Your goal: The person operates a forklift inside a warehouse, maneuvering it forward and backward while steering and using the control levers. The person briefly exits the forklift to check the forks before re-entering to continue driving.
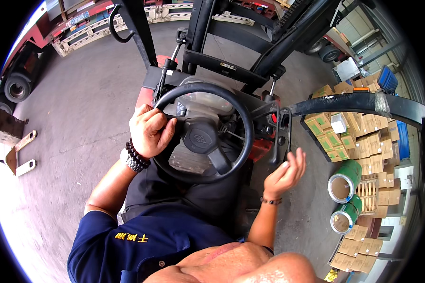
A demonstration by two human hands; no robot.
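My left hand (151,130) is closed on the left side of a black steering wheel (245,113), its thumb lying inward over the rim. My right hand (285,174) is raised to the right of the wheel, fingers loosely bent and apart, with nothing visible in it. Just beyond its fingertips, black control levers (275,141) rise from the right side of the forklift's console; whether a finger touches one, I cannot tell. A red knob (274,117) sits among them. Beneath the wheel, my legs (156,191) are in dark trousers.
The forklift's black mast (226,66) stands ahead. A black frame bar (344,104) reaches out to the right. Stacked cartons (363,141) and two green drums (341,187) stand at right. Trucks with black tires (18,88) are at far left. Pale fork tips (26,167) lie at left.
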